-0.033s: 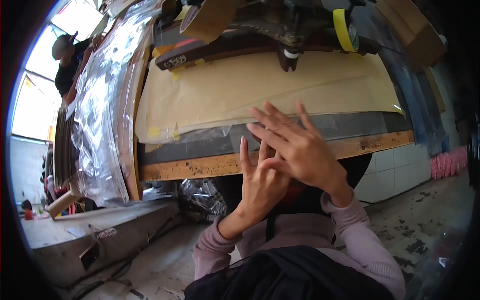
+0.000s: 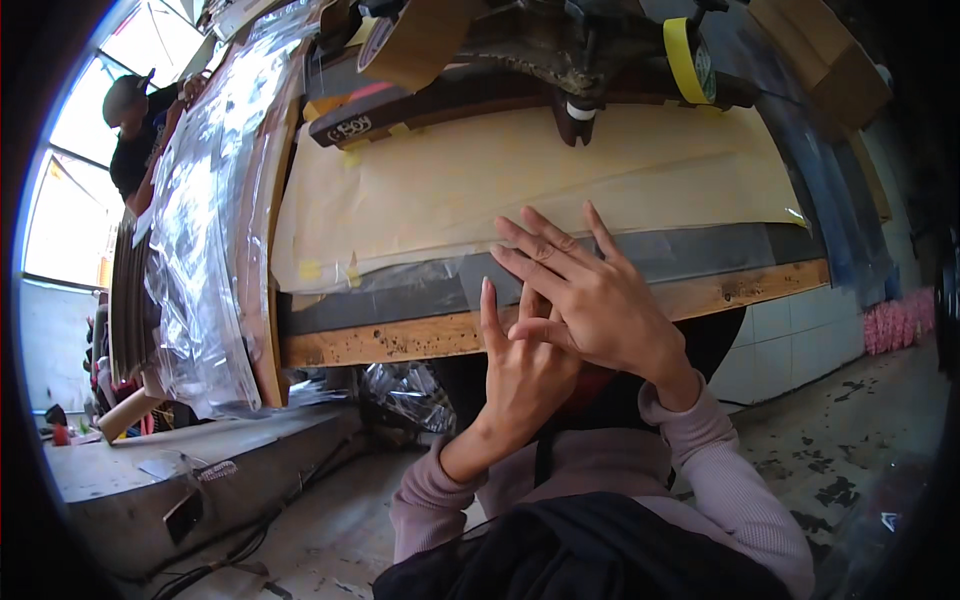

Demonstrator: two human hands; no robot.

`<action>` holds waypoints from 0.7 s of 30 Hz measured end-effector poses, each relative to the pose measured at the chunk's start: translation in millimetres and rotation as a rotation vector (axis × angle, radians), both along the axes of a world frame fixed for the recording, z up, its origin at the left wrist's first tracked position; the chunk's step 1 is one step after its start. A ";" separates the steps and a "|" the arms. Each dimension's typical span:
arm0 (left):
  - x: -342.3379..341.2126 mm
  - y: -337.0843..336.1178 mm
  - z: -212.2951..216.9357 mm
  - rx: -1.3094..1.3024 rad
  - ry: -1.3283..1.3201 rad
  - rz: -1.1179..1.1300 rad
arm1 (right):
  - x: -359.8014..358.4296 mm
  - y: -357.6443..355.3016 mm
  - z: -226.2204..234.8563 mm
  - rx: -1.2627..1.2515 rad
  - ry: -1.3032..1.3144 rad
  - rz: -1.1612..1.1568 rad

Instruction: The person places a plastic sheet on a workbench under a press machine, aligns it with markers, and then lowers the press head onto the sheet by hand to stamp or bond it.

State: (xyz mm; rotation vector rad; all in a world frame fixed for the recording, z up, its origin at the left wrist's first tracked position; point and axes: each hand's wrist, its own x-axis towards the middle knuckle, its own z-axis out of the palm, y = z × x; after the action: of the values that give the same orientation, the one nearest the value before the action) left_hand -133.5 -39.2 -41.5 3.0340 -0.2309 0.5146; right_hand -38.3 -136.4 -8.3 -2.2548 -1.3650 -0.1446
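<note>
My right hand (image 2: 612,312) has its fingers spread and its palm turned toward my left hand (image 2: 530,385), partly covering it. The two hands touch or overlap near the right thumb; exactly where they meet is hidden. At least one finger of the left hand points up, while the others go behind the right hand. No object shows in either hand. Both are in front of the wooden front edge (image 2: 400,345) of a worktable. Behind them a large sheet of tan paper (image 2: 420,195) lies on a dark grey mat (image 2: 390,295), with yellow tape bits at its edges.
A dark metal press-like frame (image 2: 520,50) spans the table's back, with brown tape (image 2: 425,45) and yellow tape (image 2: 684,62) rolls hung on it. Clear plastic sheets (image 2: 205,200) are stacked at left, near another person (image 2: 135,125). A cardboard box (image 2: 815,60) stands at back right.
My right hand's fingers have shifted very slightly left. The whole view has tilted a little, and the other person's head is a bit lower.
</note>
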 end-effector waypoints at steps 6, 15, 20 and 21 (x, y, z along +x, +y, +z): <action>2.5 -8.1 2.6 -0.132 -0.056 -0.010 | 5.2 3.0 5.7 -0.146 0.051 -0.073; 0.4 -8.7 -10.8 -0.236 -0.131 0.026 | -6.3 34.6 7.4 -0.161 -0.049 -0.242; -3.2 -6.9 -9.8 -0.129 -0.084 0.021 | -0.3 33.2 2.0 -0.166 -0.061 -0.217; -4.0 -4.7 -10.4 -0.059 -0.013 0.038 | 3.9 26.9 1.8 -0.171 -0.070 -0.240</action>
State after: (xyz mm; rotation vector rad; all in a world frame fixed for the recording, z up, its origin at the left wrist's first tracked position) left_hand -137.5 -43.9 -51.9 2.9843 -0.1568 0.5335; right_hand -34.4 -109.5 -6.5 -2.5757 -1.1753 -0.1956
